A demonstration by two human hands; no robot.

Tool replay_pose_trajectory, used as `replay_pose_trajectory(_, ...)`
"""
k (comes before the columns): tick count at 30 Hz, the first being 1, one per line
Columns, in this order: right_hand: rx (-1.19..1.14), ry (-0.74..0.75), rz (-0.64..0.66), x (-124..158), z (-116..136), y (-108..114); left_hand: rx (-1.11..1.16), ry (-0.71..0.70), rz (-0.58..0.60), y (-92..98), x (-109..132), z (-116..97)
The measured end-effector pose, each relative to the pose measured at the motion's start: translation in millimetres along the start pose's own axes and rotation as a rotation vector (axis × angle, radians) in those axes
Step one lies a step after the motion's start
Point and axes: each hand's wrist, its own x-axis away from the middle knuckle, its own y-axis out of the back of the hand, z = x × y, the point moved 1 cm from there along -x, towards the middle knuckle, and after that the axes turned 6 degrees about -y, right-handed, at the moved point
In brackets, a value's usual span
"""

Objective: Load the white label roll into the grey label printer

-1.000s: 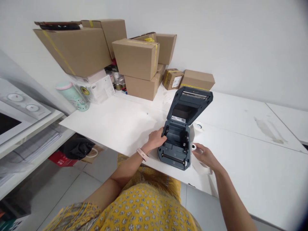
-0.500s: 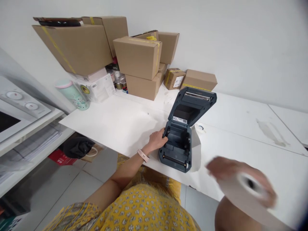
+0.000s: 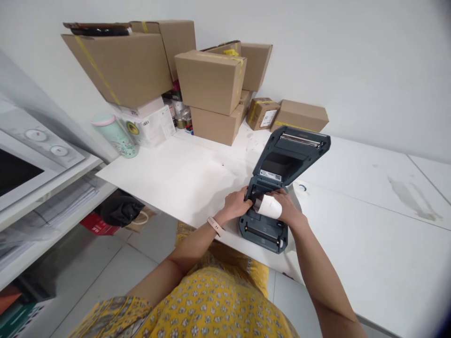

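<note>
A dark grey label printer (image 3: 264,232) sits near the front edge of the white table (image 3: 352,244) with its lid (image 3: 292,157) raised. My right hand (image 3: 287,206) is closed round a white paper roll (image 3: 269,206) and holds it over the printer's open bay. My left hand (image 3: 237,204) grips the printer's left side, fingers curled on its edge. A pink band is on my left wrist.
Several cardboard boxes (image 3: 207,82) are stacked at the back left against the wall, with a white carton (image 3: 148,126) and a pale green tumbler (image 3: 114,134) beside them. A small tape ring (image 3: 301,188) lies right of the printer. A microwave (image 3: 28,159) stands on a shelf at left.
My right hand lifted the paper roll from beside the printer, swung it out to the right, then brought it into the printer's bay. The left hand stayed on the printer.
</note>
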Motion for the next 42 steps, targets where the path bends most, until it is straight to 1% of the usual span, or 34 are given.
replay_pose_trajectory(5,-0.03,-0.003,-0.01,17,8,4,0.016,0.001,0.008,0.9,0,0)
replay_pose_trajectory(7,-0.098,0.019,-0.066,31,16,3,0.025,0.0,0.002,0.7,1,1)
replay_pose_trajectory(10,-0.309,0.057,-0.184,57,30,-5,0.032,0.003,-0.004,-0.8,1,1)
replay_pose_trajectory(12,-0.419,0.048,-0.246,73,38,-11,0.03,0.009,-0.005,-2.3,0,2)
replay_pose_trajectory(16,-0.482,0.016,-0.326,92,47,-21,0.033,0.013,-0.016,-4.1,-1,3)
replay_pose_trajectory(21,-0.498,0.05,-0.305,99,44,-23,0.056,0.009,-0.017,-2.5,0,2)
replay_pose_trajectory(27,-0.528,0.083,-0.243,106,33,-17,0.069,0.024,-0.01,-3.6,1,2)
replay_pose_trajectory(30,-0.522,0.09,-0.233,109,33,-16,0.056,0.027,-0.01,-4.3,0,2)
replay_pose_trajectory(33,-0.489,0.076,-0.266,113,38,-20,0.061,0.029,-0.013,-3.9,1,1)
replay_pose_trajectory(39,-0.381,0.003,-0.395,120,53,-32,0.064,0.038,-0.011,-3.5,2,-1)
replay_pose_trajectory(42,-0.356,0.0,-0.408,122,55,-33,0.092,0.021,0.005,-1.1,3,-3)
